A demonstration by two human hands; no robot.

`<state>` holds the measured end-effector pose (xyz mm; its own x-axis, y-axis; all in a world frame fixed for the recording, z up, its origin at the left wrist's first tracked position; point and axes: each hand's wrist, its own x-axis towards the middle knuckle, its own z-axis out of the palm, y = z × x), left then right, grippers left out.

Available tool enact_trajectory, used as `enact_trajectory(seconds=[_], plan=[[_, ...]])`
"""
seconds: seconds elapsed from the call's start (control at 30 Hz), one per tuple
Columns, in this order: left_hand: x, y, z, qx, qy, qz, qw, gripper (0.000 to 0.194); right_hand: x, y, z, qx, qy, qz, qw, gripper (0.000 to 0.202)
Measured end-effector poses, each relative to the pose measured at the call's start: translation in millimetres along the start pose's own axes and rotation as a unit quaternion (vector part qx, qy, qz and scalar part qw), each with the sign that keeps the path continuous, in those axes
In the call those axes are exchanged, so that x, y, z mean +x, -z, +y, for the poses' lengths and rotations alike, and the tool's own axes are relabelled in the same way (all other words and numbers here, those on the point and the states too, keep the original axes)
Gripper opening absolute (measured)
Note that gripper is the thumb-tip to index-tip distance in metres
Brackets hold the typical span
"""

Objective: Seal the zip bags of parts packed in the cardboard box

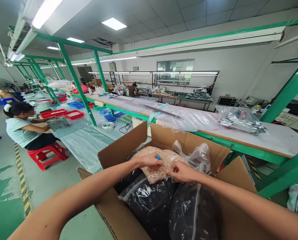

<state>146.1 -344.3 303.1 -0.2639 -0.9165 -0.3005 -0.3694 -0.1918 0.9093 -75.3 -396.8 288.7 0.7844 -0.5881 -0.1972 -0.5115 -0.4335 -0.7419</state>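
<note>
The clear plastic bag of small pale-peach pieces (152, 173) lies directly under my fingers, inside the open carton and on top of the darker load. My right hand (182, 171) is at its near right side, thumb and bent forefinger pressed together, pinching what looks like the bag's clear film. My left hand (151, 160) reaches over the bag from the other side, fingers drawn together, with a small bright-blue object (158, 157) at the tips; I cannot tell what that object is, or whether those fingers also nip the film.

I judge the handling of this bag to be under way, not finished, since both my hands are at it. It is in the carton already; whether its mouth is sealed or open I cannot make out. Just below my grip, two bulging clear bags with black contents, a left one (149, 203) and a right one (182, 213), sit untouched. Just beyond my right hand, crumpled clear plastic (201, 156) stands up loosely. Around it all, the brown cardboard carton (106, 213) has its flaps raised, so closing it is not done.

Farther out, ahead of my hands, runs a long white-topped workbench with a green frame (284, 133), bearing a clear bag of silvery packets (241, 120). Well off to the left, a person in a pale-blue top (18, 128) sits on a red plastic stool (46, 155).
</note>
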Motion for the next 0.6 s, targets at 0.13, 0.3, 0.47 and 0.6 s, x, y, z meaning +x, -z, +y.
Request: enact_trajectory(seconds=[0.13, 0.3, 0.47, 0.6], plan=[[-5, 1.3, -1, 0.025, -0.001, 0.018, 1.000, 0.015, 1, 5, -18, -0.245, 0.074, 0.109, 0.960, 0.031], [-6, -1.3, -5, 0.034, -0.019, 0.035, 0.999, 0.019, -2, -1, -32, -0.340, 0.116, 0.066, 0.931, 0.021], [-5, -3.6, -6, 0.039, -0.031, 0.034, 0.998, 0.018, 2, -7, -36, -0.344, 0.090, 0.047, 0.933, 0.023], [-8, -3.4, -2, 0.047, -0.033, 0.033, 0.998, 0.015, 2, -5, -32, -0.320, 0.112, 0.048, 0.939, 0.021]])
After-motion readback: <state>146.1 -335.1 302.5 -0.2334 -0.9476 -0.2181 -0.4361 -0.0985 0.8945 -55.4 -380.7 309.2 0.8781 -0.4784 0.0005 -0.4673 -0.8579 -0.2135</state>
